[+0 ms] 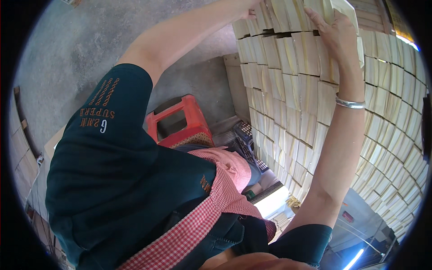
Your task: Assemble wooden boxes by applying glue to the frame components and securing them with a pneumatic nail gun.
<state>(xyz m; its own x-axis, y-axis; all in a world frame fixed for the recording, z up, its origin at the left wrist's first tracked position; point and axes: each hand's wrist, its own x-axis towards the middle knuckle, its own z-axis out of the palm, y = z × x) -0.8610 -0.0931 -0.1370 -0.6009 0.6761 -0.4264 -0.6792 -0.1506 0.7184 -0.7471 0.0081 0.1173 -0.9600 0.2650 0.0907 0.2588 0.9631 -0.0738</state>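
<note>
A tall stack of pale wooden blocks (306, 49) stands in tight rows before me. Its top row (288, 13) sits slightly askew, with a dark gap beneath part of it. My right hand (335, 33) is closed round the right end of that row, thumb stretched across the near faces; its other fingers are mostly hidden. At the row's left end, my left hand (253, 10) presses against the blocks with bent fingers, partly cut off by the upper edge of the view. The row lies between my two hands.
A red plastic stool (189, 112) stands on the concrete floor (81, 49) left of the stack. A dark plastic crate (245, 135) is low beside the stack. More stacked blocks (387, 90) rise at the right. A lit tube lamp (354, 259) shows at lower right.
</note>
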